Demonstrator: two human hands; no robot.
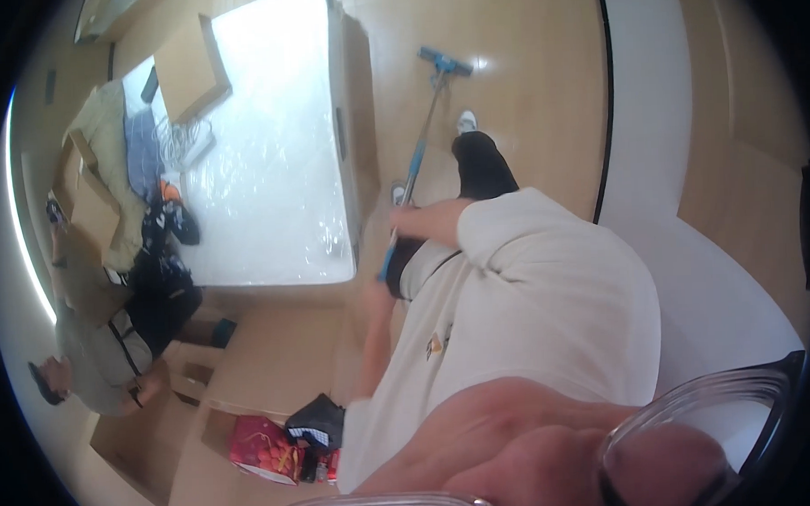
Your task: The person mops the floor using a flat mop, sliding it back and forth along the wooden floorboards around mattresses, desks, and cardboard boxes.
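Both hands clamped on the blue mop pole [413,177]: left hand [378,294] low on the grip, right hand [413,219] higher up. Mop head [446,62] flat on the wood floor [524,88], just past the bed [268,160] corner. Could easily clip that corner on a sideways swing. Another person [114,343] crouched beside the bed's far side.

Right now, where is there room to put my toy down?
The plastic-wrapped mattress is bare from the cardboard box down to its near edge. The wooden floor right of the mop is open too. Crowded: the mattress's left end, with cables and clothes, and the floor by the red bag. The left hand and right hand grip the mop.
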